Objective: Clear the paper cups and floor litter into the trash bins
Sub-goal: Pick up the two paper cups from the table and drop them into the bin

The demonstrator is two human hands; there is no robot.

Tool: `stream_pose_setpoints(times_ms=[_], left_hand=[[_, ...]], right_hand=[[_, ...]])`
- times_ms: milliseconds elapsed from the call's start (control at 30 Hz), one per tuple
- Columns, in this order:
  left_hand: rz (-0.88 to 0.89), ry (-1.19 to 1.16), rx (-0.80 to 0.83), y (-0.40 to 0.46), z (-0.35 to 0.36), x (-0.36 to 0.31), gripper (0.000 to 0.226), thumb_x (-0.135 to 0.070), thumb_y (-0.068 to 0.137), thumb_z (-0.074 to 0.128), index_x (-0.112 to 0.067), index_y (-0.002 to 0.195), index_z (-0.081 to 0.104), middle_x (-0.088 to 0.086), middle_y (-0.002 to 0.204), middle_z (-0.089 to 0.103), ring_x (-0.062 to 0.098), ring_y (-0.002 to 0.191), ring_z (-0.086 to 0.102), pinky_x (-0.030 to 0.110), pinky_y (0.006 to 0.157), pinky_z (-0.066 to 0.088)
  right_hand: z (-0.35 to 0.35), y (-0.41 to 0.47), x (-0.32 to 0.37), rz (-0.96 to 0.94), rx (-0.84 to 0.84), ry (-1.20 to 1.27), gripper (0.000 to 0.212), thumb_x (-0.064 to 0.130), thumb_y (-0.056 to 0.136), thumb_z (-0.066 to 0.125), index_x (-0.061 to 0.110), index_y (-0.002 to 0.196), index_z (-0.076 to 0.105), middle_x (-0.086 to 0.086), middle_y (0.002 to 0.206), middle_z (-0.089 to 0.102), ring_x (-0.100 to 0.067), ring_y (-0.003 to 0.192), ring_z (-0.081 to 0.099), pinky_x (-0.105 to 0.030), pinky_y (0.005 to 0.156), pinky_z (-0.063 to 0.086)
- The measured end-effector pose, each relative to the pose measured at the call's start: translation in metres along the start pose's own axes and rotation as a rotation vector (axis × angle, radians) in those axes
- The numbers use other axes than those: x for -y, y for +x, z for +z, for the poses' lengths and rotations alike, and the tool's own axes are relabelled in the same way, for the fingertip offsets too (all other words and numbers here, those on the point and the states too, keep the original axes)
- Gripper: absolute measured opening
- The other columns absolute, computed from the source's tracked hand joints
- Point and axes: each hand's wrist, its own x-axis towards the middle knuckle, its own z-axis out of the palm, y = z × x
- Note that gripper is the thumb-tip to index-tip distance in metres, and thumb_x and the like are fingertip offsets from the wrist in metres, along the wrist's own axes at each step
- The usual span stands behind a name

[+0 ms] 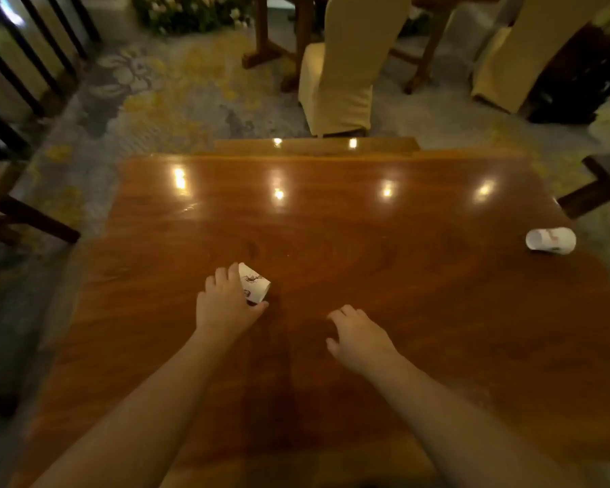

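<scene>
A white paper cup [255, 282] with a dark print lies tipped on the glossy wooden table [367, 248], left of the middle. My left hand [224, 304] is wrapped around it, fingers over the top and thumb under its lower edge. My right hand [358, 332] hovers just over the tabletop to the right, fingers spread and holding nothing. A second white paper cup [550, 240] lies on its side near the table's right edge, far from both hands. No trash bin is in view.
A cream-covered chair [346, 65] stands beyond the table's far edge, another covered chair [518, 54] at the back right. Dark wooden furniture legs [32, 220] flank the table on the left, and another leg [599, 188] on the right. Patterned carpet [162, 100] surrounds it all.
</scene>
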Motion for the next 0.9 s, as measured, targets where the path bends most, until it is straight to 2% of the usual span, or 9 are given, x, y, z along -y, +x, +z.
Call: stream_pose_setpoints(times_ms=[100,200,300,367,633,800,900], left_hand=[[-0.035,-0.096,0.036,0.018,0.009,0.001,0.115,-0.072,0.069,0.072,-0.013,0.153,0.021,0.011,0.147,0.041,0.032,0.130,0.045,0.047,0.097,0.050],[-0.043,-0.178,0.069,0.030,0.019,0.003,0.106,-0.061,0.075,0.074,-0.012,0.153,0.021,0.011,0.146,0.041,0.032,0.130,0.044,0.048,0.096,0.050],[-0.047,-0.251,0.070,0.034,0.021,0.005,0.104,-0.052,0.075,0.079,-0.015,0.154,0.021,0.009,0.146,0.042,0.029,0.130,0.045,0.047,0.095,0.051],[-0.035,-0.268,0.064,0.030,0.021,0.004,0.106,-0.053,0.074,0.080,-0.018,0.154,0.021,0.006,0.146,0.042,0.028,0.130,0.045,0.046,0.095,0.052],[0.012,-0.344,0.050,-0.005,0.024,-0.016,0.106,-0.045,0.073,0.084,-0.025,0.156,0.021,0.005,0.147,0.036,0.026,0.135,0.039,0.046,0.103,0.048],[0.002,-0.333,0.023,-0.018,0.017,-0.031,0.106,-0.045,0.073,0.084,-0.025,0.156,0.020,0.005,0.143,0.035,0.025,0.131,0.038,0.045,0.101,0.049],[-0.004,-0.291,0.008,-0.025,0.011,-0.044,0.107,-0.048,0.072,0.084,-0.024,0.156,0.022,0.005,0.141,0.037,0.025,0.129,0.039,0.045,0.101,0.049]], right_hand=[[0.011,0.018,0.001,0.034,0.043,-0.059,0.067,0.039,0.096,0.057,0.028,0.153,0.022,-0.003,0.162,0.018,-0.026,0.146,0.020,-0.045,0.108,0.041],[0.022,0.030,0.003,0.052,0.104,-0.124,0.081,0.043,0.094,0.058,0.033,0.155,0.006,-0.003,0.165,-0.004,-0.030,0.150,0.000,-0.052,0.114,0.032],[0.030,0.039,0.002,0.085,0.197,-0.111,0.087,0.045,0.094,0.060,0.034,0.155,0.000,-0.002,0.165,-0.013,-0.034,0.149,-0.010,-0.060,0.116,0.021],[0.034,0.045,0.003,0.116,0.259,-0.078,0.087,0.042,0.094,0.061,0.035,0.155,-0.001,-0.002,0.164,-0.015,-0.036,0.148,-0.014,-0.063,0.116,0.016],[0.043,0.055,0.001,0.168,0.251,-0.039,0.091,0.040,0.090,0.067,0.040,0.154,0.003,0.001,0.165,-0.013,-0.035,0.148,-0.016,-0.064,0.115,0.014],[0.031,0.058,-0.008,0.094,0.250,-0.164,0.086,0.046,0.088,0.066,0.044,0.153,0.009,0.002,0.165,-0.001,-0.036,0.149,-0.003,-0.059,0.110,0.032],[0.011,0.069,-0.021,0.015,0.329,-0.190,0.077,0.043,0.090,0.065,0.045,0.151,0.018,0.003,0.163,0.008,-0.035,0.148,0.005,-0.059,0.108,0.034]])
